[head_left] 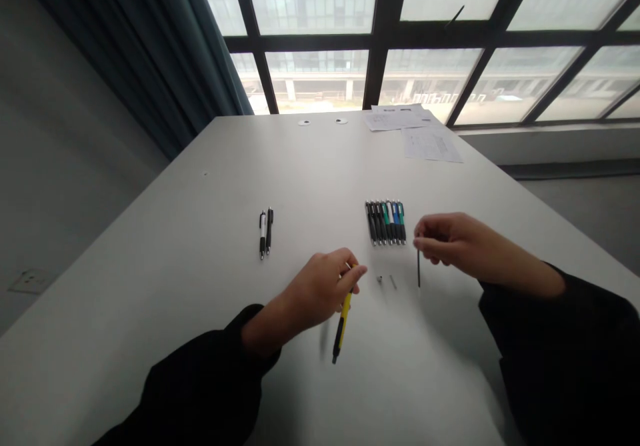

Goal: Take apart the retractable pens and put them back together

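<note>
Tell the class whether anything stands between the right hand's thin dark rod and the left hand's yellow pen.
Between the right hand's thin dark rod and the left hand's yellow pen lie a small part and a short metal pin, both on the tabletop.

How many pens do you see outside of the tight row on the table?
3. A white-and-black pen and a black pen lie side by side on the table, left of the row; a yellow pen is in the left hand. None looks hidden.

Left hand (320, 286) — pen parts (386, 281) — right hand (450, 243)
</note>
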Available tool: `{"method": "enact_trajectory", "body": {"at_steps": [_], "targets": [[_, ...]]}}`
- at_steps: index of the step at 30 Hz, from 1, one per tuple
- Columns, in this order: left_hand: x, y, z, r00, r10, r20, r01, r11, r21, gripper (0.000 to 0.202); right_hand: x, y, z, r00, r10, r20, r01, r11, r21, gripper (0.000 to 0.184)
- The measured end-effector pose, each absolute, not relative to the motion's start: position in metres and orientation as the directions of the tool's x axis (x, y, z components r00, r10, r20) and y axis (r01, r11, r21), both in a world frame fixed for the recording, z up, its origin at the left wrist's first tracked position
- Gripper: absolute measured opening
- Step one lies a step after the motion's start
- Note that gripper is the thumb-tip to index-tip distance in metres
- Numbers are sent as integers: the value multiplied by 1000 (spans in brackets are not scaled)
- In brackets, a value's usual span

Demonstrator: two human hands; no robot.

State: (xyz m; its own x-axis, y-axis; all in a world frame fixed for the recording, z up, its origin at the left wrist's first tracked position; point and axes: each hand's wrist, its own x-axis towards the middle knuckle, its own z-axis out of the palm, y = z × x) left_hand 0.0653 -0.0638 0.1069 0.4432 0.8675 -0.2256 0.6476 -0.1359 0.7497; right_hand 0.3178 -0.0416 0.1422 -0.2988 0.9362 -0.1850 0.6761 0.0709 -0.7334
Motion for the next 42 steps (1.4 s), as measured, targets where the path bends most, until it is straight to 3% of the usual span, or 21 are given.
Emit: {"method": "enact_trajectory", "body": {"at_steps": [2,3,10,19,25,30,42], "targets": [[73,-59,89,420,875,-243,696,-138,705,29,320,-33,129,-309,862,-403,882,102,-460,23],[77,-57,81,404,881,-248,719,-139,680,30,318,-29,121,-307,847,-434,907,123,-402,23],[98,-57,51,285,928,-241,870,-145,471,27,313,-21,80,-331,846,-419,927,209,-312,23],[118,-62,45,290,941,-177,924,-227,307,27,333,-65,71,-311,911,-269,871,161,-465,28],[99,-67,43,291,955,-62,895,-249,370,33,356,-104,49,-82,993,-87,744,2,-668,44],[65,-75,41,329,944,16,849,-304,432,30,364,-102,38,16,995,-98,606,-87,-791,48],[62,-65,31,467,884,9,820,-436,371,37,361,-86,35,24,985,-173,528,-160,-834,46]]}}
